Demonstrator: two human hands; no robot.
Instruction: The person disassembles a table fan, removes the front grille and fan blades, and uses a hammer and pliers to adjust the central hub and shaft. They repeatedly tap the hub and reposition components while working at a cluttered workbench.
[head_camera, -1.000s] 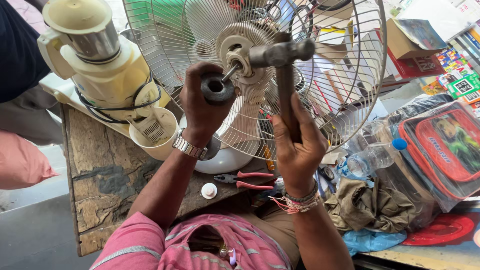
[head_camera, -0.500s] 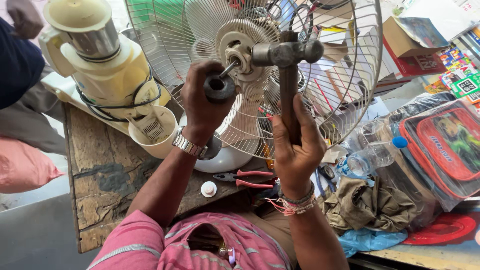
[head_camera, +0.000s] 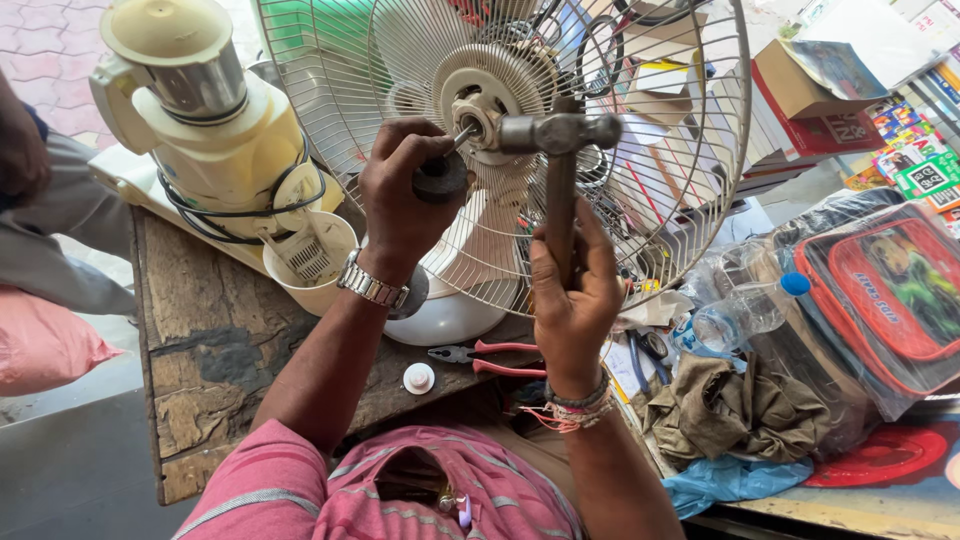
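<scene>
A table fan with a wire grille (head_camera: 690, 170) and a cream hub (head_camera: 480, 100) stands before me on a white base (head_camera: 440, 320). My left hand (head_camera: 400, 200) grips a dark round tool handle (head_camera: 442, 178) whose thin shaft points into the hub. My right hand (head_camera: 572, 290) holds a hammer by its worn handle (head_camera: 560, 215). The metal hammer head (head_camera: 558, 132) sits level right beside the hub. A metal watch is on my left wrist, and thread bands are on the right.
A cream mixer grinder (head_camera: 200, 130) with coiled cord stands at the left on the worn wooden table (head_camera: 210, 350). Red-handled pliers (head_camera: 490, 357) and a white cap (head_camera: 418, 378) lie near me. A plastic bottle (head_camera: 740, 310), cloth, a bag and boxes crowd the right. Another person sits far left.
The hammer has risen and tilted so its head now sits closer to the hub. My left hand shifted slightly up with the dark handle. The view has drifted a little.
</scene>
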